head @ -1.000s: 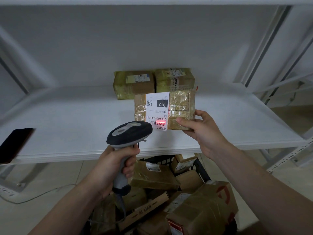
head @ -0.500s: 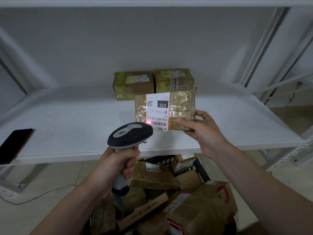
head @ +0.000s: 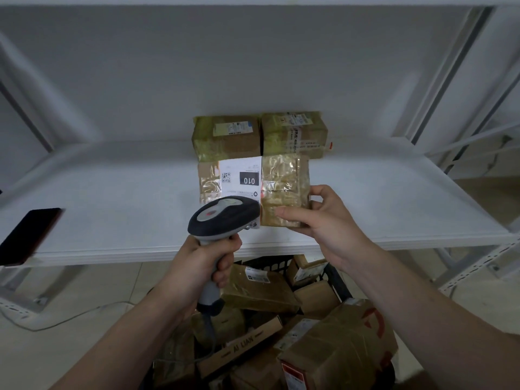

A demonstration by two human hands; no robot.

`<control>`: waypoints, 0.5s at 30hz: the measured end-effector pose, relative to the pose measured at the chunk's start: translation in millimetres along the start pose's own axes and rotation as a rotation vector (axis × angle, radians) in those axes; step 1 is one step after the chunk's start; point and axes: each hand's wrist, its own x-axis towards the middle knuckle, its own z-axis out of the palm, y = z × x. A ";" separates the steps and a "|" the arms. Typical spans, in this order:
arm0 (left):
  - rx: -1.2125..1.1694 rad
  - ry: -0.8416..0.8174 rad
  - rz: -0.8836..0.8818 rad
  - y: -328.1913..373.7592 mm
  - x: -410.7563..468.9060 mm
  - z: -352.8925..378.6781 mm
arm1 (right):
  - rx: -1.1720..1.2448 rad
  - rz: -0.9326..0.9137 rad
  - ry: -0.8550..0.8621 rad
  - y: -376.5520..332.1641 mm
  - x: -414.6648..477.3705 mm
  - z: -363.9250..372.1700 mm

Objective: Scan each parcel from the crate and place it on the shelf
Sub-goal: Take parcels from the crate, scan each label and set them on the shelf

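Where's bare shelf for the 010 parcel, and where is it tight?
Bare shelf lies between the phone at the left edge and the left back parcel, and from the right back parcel to the right uprights. Crowded: back centre, where those two stand side by side, and the crate below, heaped full.

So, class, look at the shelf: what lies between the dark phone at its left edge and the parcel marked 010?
Only bare white shelf lies between the phone and the held parcel, as the head view shows.
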 end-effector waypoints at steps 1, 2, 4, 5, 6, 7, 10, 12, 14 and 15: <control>0.027 0.036 -0.007 -2.1 1.8 1.3 | -0.005 -0.010 0.003 0.8 -1.1 2.1; 0.051 0.071 -0.022 -5.0 3.1 3.1 | -0.013 -0.021 0.012 1.8 -1.2 4.2; 0.064 0.112 -0.064 -10.4 3.9 8.1 | -0.028 -0.040 0.038 4.6 -1.4 7.1; 0.057 0.113 -0.081 -12.2 3.2 10.4 | -0.030 -0.046 0.052 5.9 -1.1 8.0; 0.047 0.110 -0.094 -13.6 2.6 11.9 | -0.032 -0.050 0.062 6.9 -0.8 8.5; 0.040 0.107 -0.103 -14.6 1.8 12.2 | -0.034 -0.053 0.070 7.3 -0.3 8.7; 0.044 0.099 -0.120 -16.4 0.0 11.3 | -0.022 -0.061 0.086 5.7 1.5 6.4; 0.051 0.094 -0.129 -16.9 -1.4 11.1 | -0.006 -0.070 0.093 3.1 3.5 4.4; 0.026 0.085 -0.138 -14.9 -2.5 9.8 | -0.006 -0.084 0.098 1.5 5.8 3.3; 0.001 0.076 -0.140 -12.7 -2.7 8.6 | -0.017 -0.094 0.106 1.4 7.0 2.8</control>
